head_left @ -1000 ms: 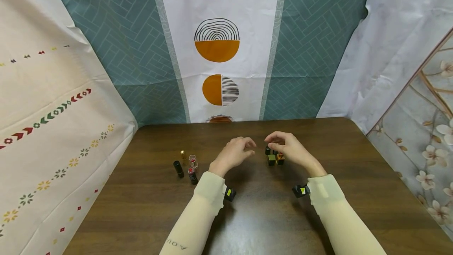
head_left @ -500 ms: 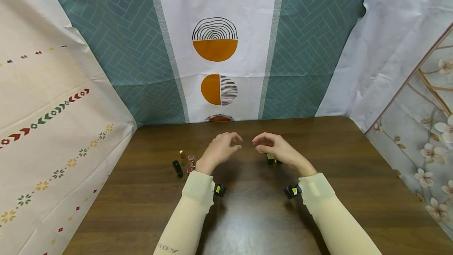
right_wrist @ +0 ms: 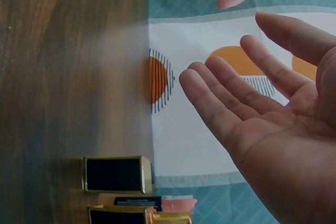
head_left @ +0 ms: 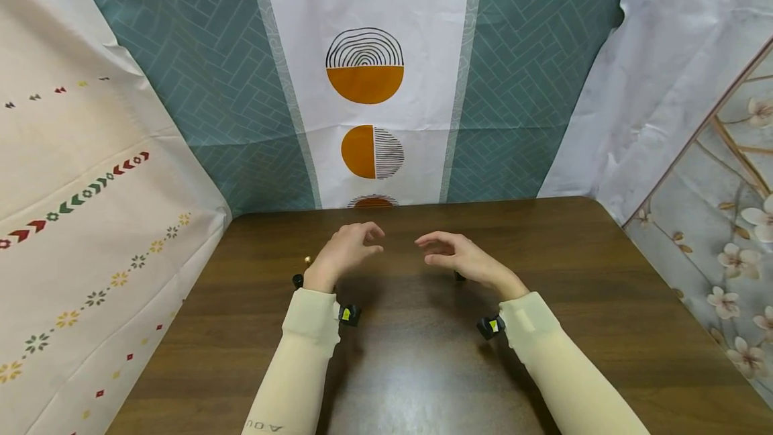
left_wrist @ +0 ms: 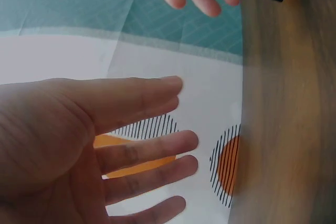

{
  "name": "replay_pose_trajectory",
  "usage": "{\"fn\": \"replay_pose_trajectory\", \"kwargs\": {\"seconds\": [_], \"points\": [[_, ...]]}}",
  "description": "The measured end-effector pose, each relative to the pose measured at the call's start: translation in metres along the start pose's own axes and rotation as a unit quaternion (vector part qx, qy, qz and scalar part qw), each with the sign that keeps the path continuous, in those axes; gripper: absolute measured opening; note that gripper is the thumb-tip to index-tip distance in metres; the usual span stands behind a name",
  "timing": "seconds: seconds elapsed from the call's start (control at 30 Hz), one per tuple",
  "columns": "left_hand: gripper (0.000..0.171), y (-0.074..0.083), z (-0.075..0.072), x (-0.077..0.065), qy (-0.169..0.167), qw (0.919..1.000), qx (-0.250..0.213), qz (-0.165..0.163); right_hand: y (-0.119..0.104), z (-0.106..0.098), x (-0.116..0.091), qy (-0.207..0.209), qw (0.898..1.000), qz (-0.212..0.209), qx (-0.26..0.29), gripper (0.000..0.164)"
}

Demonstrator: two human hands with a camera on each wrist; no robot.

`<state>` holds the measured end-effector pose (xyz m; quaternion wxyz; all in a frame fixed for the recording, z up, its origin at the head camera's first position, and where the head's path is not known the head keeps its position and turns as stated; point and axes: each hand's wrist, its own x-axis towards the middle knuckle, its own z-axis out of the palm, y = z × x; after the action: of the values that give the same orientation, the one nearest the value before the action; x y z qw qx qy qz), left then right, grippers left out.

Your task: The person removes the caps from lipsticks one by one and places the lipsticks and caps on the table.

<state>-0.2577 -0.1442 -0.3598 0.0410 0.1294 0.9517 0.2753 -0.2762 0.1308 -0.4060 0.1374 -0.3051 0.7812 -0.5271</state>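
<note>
- Left hand [head_left: 344, 254]: hovers empty above the brown wood-grain table [head_left: 410, 381], left of centre and toward the far edge, with a wide grip and spread fingers.
- Right hand [head_left: 465, 262]: hovers empty toward the same far edge, well apart from the left, with a wide grip, thumb clear of the lightly bent fingers.
- Small black cylinder [head_left: 298, 280]: sits outside the left grip, just beside the wrist, on the side of the table's left edge; partly covered in the head view; cannot tell whether upright.
- Small gold-coloured piece [head_left: 308, 260]: sits past the cylinder toward the far edge, near the back of the left hand; too small for detail.
- Black box with gold edging [right_wrist: 114, 174]: rests on the table below the right hand, outside the grip; mostly hidden in the head view.
- Second black box with gold edging [right_wrist: 118, 215]: lies near the first, likewise outside the grip; cut off at the right wrist view's border.
- Black-and-pink stick [right_wrist: 177, 204]: shows between both boxes in that view.
- Teal-and-white cloth with orange circles [head_left: 513, 119]: hangs behind the far edge.
- Cream patterned cloth [head_left: 90, 254]: hangs along the left edge.
</note>
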Motion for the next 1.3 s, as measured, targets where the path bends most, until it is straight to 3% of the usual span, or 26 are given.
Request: {"fn": "replay_pose_trajectory", "kwargs": {"seconds": [0.47,0.77,1.3], "points": [[0.04,-0.017,-0.016,-0.019,-0.007,0.998,0.021,-0.059,0.007,0.014,0.011,-0.019,1.0,0.012,-0.006,0.042],[0.044,-0.03,-0.017,-0.027,-0.023,0.996,0.018,-0.084,0.01,0.025,0.017,-0.031,1.0,-0.001,-0.001,0.044],[0.035,-0.043,-0.017,-0.035,-0.04,0.992,0.025,-0.117,0.009,0.045,0.024,-0.055,0.998,-0.022,0.0,0.043]]}}
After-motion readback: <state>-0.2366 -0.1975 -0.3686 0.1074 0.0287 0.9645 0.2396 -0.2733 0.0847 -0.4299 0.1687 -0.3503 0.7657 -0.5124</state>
